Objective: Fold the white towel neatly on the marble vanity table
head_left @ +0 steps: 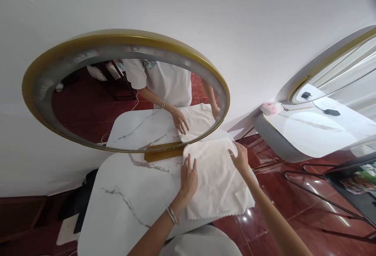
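Note:
A white cloth (217,181) with scalloped edges lies spread on the right part of a white marbled table (117,209). My left hand (189,175) rests flat at the cloth's left edge, fingers spread and pointing away from me. At the far right corner of the cloth is my right hand (239,158), its thumb and fingers apart at the edge; whether it pinches any fabric is too small to tell. Both hands and the cloth are mirrored in the oval mirror behind the table.
A gold-framed oval mirror (126,36) stands at the table's back on a gold base (163,154). To the right are a second table (308,130) with a tissue pack (272,108), another mirror (337,52) and a dark chair (352,181). A wall rises behind.

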{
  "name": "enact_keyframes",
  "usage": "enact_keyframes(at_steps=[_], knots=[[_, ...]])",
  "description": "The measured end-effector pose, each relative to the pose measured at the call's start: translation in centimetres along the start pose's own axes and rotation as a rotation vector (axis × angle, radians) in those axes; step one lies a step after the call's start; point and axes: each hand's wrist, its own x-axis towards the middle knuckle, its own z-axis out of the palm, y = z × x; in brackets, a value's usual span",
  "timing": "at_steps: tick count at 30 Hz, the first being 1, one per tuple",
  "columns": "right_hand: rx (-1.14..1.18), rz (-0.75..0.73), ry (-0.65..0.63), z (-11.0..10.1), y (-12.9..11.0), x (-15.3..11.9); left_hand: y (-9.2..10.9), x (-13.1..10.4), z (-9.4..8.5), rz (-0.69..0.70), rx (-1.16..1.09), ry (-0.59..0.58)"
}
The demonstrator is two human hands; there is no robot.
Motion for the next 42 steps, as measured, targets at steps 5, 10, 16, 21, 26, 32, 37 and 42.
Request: enact_keyframes(at_steps=[5, 10, 16, 21, 26, 32, 37, 42], knots=[[-0.433, -0.069, -0.271, 4.6, -1.3, -3.4, 0.4, 3.2, 2.6, 0.074, 0.055, -0.003], [-0.638, 0.025, -0.37, 7.4, -1.7, 1.5, 0.0, 10.3, 4.0, -0.06, 0.047, -0.061], [-0.558, -0.08, -0.352, 6.9, -1.9, 5.8, -0.8, 13.7, 5.1, -0.056, 0.05, -0.115], [-0.556, -0.148, -0.388, 0.3, 0.4, -1.6, -1.0, 10.9, 4.3, -0.004, 0.054, -0.129], [-0.701, -0.012, -0.259, -8.8, 3.9, -6.0, -0.6, 10.0, 3.6, -0.014, 0.058, -0.106], [-0.482, -0.188, -0.209, -3.4, -0.1, -2.1, 0.2, 9.8, 4.2, 0.023, 0.109, -0.088], [-0.565, -0.044, -0.332, 6.1, -2.8, 5.2, 0.2, 11.5, 5.4, 0.03, 0.066, -0.107], [-0.586, 0.03, -0.332, 9.1, -1.8, 10.2, -0.2, 14.6, 6.2, 0.01, 0.055, -0.169]])
